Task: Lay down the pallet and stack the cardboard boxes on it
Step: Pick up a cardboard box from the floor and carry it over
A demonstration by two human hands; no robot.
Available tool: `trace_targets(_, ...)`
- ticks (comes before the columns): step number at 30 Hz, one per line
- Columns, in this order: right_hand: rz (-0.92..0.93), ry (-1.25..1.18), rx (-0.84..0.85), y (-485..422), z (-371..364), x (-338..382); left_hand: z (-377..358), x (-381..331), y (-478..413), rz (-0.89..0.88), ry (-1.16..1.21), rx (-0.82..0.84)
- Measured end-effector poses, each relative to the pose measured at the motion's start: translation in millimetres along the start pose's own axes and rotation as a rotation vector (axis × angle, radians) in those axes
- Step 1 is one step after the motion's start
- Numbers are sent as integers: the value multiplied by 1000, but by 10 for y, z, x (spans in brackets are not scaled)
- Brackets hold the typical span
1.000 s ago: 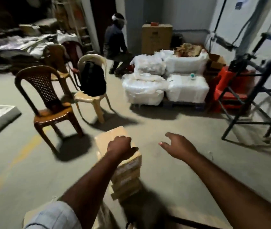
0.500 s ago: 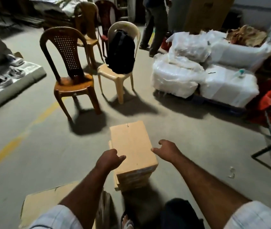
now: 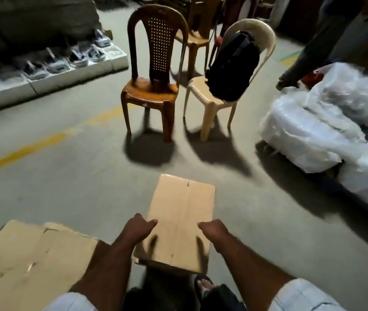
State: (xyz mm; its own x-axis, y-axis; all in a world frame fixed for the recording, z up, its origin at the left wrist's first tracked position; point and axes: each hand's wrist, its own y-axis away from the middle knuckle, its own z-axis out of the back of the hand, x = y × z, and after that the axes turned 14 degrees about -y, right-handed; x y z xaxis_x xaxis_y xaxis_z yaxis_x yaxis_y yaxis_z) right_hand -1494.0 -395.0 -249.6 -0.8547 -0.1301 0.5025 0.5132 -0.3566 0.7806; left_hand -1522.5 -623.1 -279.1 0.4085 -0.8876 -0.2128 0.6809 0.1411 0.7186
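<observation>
- Far left of the grip: a row of white foam trays [image 3: 50,77] on the floor [image 3: 66,176], small grey items set in them, too blurred to tell what.
- Nearer, low and left of the left hand: a flattened cardboard sheet [image 3: 28,261] lying on the floor, creased and dented, its right edge passing under the left forearm.
- Left hand [image 3: 137,230]: curled over the left long edge of the cardboard box [image 3: 180,221], thumb [image 3: 151,221] lying on the top face, fingers wrapped down the side and out of sight. Closed on the box.
- Between the two hands: the box, top face plain brown with a centre seam running away from the grip, near corner slightly crushed. Whether lifted or resting on something below cannot be told; a dark edge shows beneath its near end.
- Right hand [image 3: 214,232]: mirrored on the right long edge, thumb on top, fingers hidden down the side. Also closed on the box.
- Below the grip: a sandalled foot [image 3: 203,286] on the floor, pale rolled sleeves at both lower corners.
- Beyond the grip, straight ahead: a brown plastic chair [image 3: 154,75] and, just to its right, a cream plastic chair [image 3: 228,86] carrying a black backpack [image 3: 232,68] against its backrest.
- Far right of the grip: plastic-wrapped white bundles [image 3: 326,122] piled on the floor, another person's legs [image 3: 309,55] behind them.
</observation>
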Motion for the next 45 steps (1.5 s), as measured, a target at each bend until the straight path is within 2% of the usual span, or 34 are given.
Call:
trace_targets(2,-43,-65,97,-117,-28,-65,-223,47,-167,11,94,65)
trace_targets(5,-82,-85,150,-152,-29,-77,-451,142,-321,0,194,52)
trace_targets(8,-8,-71,186,-255,144,173,-7,-104,219,-53,237,-49)
trace_targets(12,72,-255,273,90,552,990,710,-350,737,-54,502,-132)
trace_targets(14,121,-209,350,299,775,1339,965,-413,928,-55,621,-151)
trace_targets(18,224,-200,501,491,1034,1664,1127,-590,1239,-106,713,-296)
trace_targets(21,297,-188,606,537,1040,1705,1113,-673,1395,-44,700,-392)
trace_targets(23,343,-169,610,594,1020,1724,1091,-661,1481,-3,722,-410)
trace_targets(29,402,-62,694,722,736,1887,1171,-394,1643,58,808,-476)
trace_targets(38,559,9,816,1328,27,2354,1812,275,1957,97,881,-679)
trace_targets(45,607,44,954,1660,-597,2366,1861,759,2344,238,986,-846)
